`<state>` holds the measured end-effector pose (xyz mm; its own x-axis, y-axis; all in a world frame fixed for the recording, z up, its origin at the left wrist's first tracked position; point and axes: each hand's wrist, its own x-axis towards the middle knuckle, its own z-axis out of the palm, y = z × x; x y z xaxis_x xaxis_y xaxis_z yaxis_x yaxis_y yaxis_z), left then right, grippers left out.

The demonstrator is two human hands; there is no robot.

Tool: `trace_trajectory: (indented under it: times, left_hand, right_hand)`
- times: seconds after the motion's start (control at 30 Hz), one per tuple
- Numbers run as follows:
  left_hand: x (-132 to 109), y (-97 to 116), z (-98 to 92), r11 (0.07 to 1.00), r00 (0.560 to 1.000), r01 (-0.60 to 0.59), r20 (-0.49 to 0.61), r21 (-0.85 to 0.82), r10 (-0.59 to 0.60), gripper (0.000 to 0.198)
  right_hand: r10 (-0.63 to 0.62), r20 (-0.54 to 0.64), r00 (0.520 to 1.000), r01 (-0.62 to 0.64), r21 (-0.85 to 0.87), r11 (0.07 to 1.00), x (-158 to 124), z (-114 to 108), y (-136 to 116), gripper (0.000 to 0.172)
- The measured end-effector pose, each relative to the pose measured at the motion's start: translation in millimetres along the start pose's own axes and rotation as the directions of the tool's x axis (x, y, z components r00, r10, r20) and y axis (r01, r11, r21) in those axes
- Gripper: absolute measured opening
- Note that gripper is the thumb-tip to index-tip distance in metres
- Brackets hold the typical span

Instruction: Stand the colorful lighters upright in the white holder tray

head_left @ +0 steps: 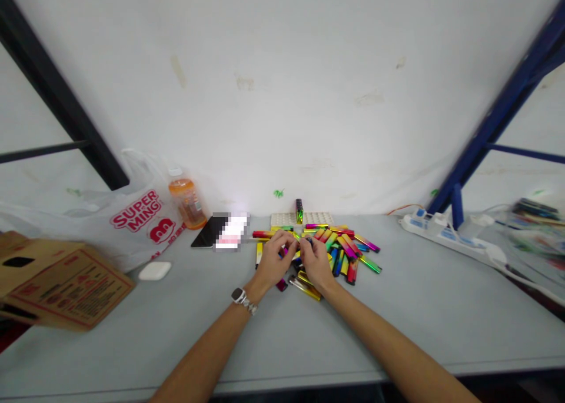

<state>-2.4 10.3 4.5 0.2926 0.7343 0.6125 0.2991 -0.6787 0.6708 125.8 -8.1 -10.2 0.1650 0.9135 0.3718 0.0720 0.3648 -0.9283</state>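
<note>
Shiny multicoloured lighters [348, 247] lie in a loose pile on the grey table, around and under both hands. My left hand [274, 260], with a watch on its wrist, is closed over the left part of the pile, fingertips pinched near my right hand's. What those fingertips hold is hidden. My right hand [315, 262] is closed too, its thumb and fingers on a lighter whose dark end [309, 240] shows at the fingertips. Behind the hands, a white perforated tray [324, 219] stands by the wall. A short row of upright lighters [299, 212] is in it.
Left of the pile lie a phone or tablet [207, 232] and a white case [154, 270]. An orange drink bottle [189, 203], a plastic bag [132, 238] and a cardboard box [70, 285] stand farther left. A white power strip [454, 241] with cables is at right.
</note>
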Motion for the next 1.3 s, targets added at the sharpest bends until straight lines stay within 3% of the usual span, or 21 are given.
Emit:
trace_trajectory:
  times: [0.8, 0.97, 1.1, 1.3]
  left_hand:
    - [0.7, 4.2, 0.2, 0.999, 1.000, 0.023, -0.005, -0.022, -0.024, 0.021]
    - [-1.2, 6.1, -1.5, 0.997, 0.999, 0.025, -0.021, -0.074, -0.027, 0.009]
    - [-2.7, 4.6, -1.9, 0.993, 1.000, -0.002, -0.017, -0.115, 0.000, 0.007]
    - [-2.5, -9.1, 2.5, 0.993, 0.995, 0.096, 0.023, -0.076, -0.094, 0.013]
  right_hand:
    - [0.025, 0.015, 1.000, -0.025, 0.015, 1.000, -2.2, 0.2, 0.4, 0.035]
    - [0.021, 0.028, 0.999, -0.022, 0.024, 0.999, -3.9, 0.3, -1.9, 0.033]
    - [0.069, 0.058, 0.996, -0.075, 0.111, 0.991, -5.8, -0.8, 0.6, 0.024]
    - [0.175, 0.205, 0.963, -0.217, 0.200, 0.956, -7.5, -3.5, 4.4, 0.024]
